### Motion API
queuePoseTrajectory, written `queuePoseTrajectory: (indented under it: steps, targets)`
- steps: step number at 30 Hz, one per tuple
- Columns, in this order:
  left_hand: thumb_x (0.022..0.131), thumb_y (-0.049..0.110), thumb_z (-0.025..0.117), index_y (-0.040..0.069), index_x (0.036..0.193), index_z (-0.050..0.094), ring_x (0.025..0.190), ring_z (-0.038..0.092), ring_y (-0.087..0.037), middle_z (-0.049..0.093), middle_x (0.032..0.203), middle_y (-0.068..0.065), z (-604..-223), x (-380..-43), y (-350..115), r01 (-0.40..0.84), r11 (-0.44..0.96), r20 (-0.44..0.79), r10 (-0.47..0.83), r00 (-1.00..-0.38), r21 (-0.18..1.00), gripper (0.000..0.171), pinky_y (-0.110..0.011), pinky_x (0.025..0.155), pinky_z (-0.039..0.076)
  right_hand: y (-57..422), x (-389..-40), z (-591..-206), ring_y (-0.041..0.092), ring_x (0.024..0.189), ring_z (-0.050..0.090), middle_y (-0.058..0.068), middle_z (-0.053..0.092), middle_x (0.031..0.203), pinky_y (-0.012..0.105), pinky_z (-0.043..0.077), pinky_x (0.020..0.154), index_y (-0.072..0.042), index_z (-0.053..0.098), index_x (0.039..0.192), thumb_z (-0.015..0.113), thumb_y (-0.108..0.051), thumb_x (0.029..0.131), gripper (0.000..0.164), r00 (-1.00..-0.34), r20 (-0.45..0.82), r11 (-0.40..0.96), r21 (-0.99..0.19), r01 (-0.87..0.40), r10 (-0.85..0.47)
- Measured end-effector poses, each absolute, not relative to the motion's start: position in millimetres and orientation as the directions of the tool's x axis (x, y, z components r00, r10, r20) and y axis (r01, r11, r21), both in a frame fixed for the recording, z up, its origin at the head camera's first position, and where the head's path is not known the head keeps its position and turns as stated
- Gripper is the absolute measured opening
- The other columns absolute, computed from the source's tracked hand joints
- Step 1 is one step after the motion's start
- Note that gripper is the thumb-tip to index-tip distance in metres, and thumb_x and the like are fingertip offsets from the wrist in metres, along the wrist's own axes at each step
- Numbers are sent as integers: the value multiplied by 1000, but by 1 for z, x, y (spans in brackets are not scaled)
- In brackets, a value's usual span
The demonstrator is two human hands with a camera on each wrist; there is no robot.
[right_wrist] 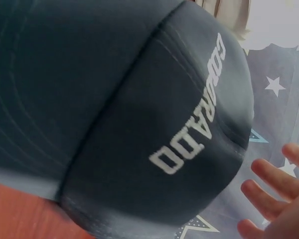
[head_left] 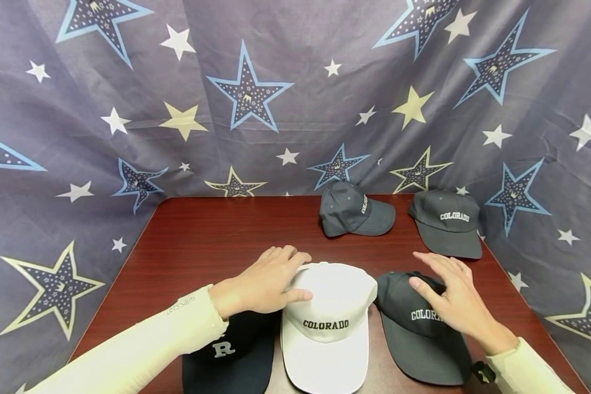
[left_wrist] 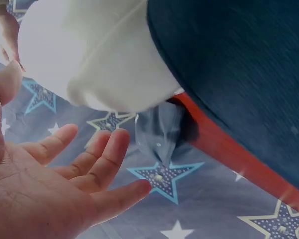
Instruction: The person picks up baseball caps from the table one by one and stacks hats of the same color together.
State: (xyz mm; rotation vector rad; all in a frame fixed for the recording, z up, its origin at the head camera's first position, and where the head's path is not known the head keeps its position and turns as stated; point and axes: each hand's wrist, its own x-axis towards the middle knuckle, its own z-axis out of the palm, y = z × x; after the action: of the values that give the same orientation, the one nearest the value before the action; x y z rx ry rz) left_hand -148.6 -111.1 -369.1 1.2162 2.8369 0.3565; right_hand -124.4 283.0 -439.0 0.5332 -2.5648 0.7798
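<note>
A white baseball cap (head_left: pixel 326 301) lettered COLORADO stands at the front middle of the table. My left hand (head_left: pixel 266 282) is at its left side, fingers spread and loosely bent; whether it touches the cap I cannot tell. In the left wrist view the palm of the left hand (left_wrist: pixel 55 184) shows nothing held. Under the left forearm lies a black cap (head_left: pixel 246 350) with a white R, its crown partly hidden. Over a dark grey COLORADO cap (head_left: pixel 413 345) at front right, my right hand (head_left: pixel 455 295) hovers with fingers extended. The right wrist view shows that grey cap (right_wrist: pixel 139 124) apart from the fingertips (right_wrist: pixel 254 191).
Two more dark grey COLORADO caps stand at the back of the red-brown table (head_left: pixel 216 235): one cap (head_left: pixel 349 210) turned sideways, another cap (head_left: pixel 448 224) near the right edge. A star-patterned grey cloth (head_left: pixel 295 109) hangs behind and around the table.
</note>
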Motion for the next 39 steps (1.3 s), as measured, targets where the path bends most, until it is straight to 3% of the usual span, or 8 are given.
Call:
queuePoseTrajectory:
  steps: [17, 39]
  targets:
    - [91, 52, 57, 13, 137, 43, 117, 44, -22, 49, 127, -4, -374, -152, -152, 629, 707, 155, 616, -773, 323, 62, -48, 103, 31, 290, -146, -422, 29, 117, 47, 9, 57, 126, 57, 22, 96, -20, 55, 132, 69, -37, 86, 51, -827, 503, 812, -357, -463, -250]
    - [93, 53, 54, 14, 140, 40, 122, 42, -22, 47, 134, -4, -379, -143, -184, 572, 725, 185, 546, -817, 385, 63, -51, 103, 31, 339, -200, -405, 41, 111, 49, 18, 59, 122, 62, 26, 86, -10, 53, 131, 56, -50, 92, 56, -907, 410, 906, -343, -248, -93]
